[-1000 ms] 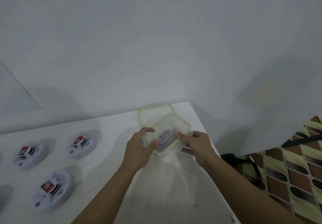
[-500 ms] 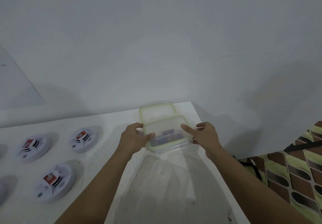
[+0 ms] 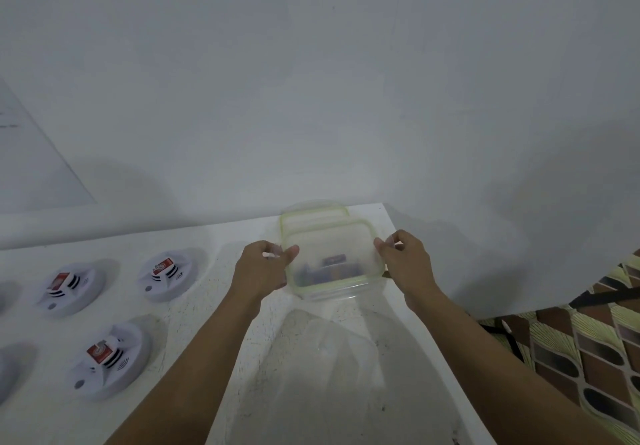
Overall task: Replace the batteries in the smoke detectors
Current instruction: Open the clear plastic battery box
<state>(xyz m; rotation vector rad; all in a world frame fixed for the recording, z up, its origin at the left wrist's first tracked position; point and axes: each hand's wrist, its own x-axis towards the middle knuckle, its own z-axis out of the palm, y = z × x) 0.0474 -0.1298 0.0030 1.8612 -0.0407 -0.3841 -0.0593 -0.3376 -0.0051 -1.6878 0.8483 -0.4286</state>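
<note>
Clear plastic, with a pale green rim to its lid (image 3: 329,237): that is the box (image 3: 334,294) I see at the far right corner of the white table (image 3: 214,347), close to the grey wall (image 3: 311,81). My left hand (image 3: 263,271) grips the box's left side, thumb laid over the lid's edge and the fingers curled round the flap there. My right hand (image 3: 405,264) grasps the opposite side, thumb and forefinger pinching the clear flap at the lid's right edge. Through the lid I make out dark blocky items (image 3: 329,270), one with a bluish face, too blurred to read. Just behind the box, touching or nearly touching it, lies a second green-rimmed piece (image 3: 311,214), mostly hidden; I cannot tell whether it is a lid alone or another box. The smoke detectors sit well apart to the left on the same table: one far (image 3: 166,278), one further left (image 3: 69,289), one nearer to me (image 3: 110,358). Each is a white round body with a red-and-white block on its top. At the picture's left edge, the rims of more round white shapes (image 3: 5,372) are cut off. Past the table's right edge there is a brown and yellow-green patterned surface (image 3: 588,347), with a black strap (image 3: 602,293) lying across it.
</note>
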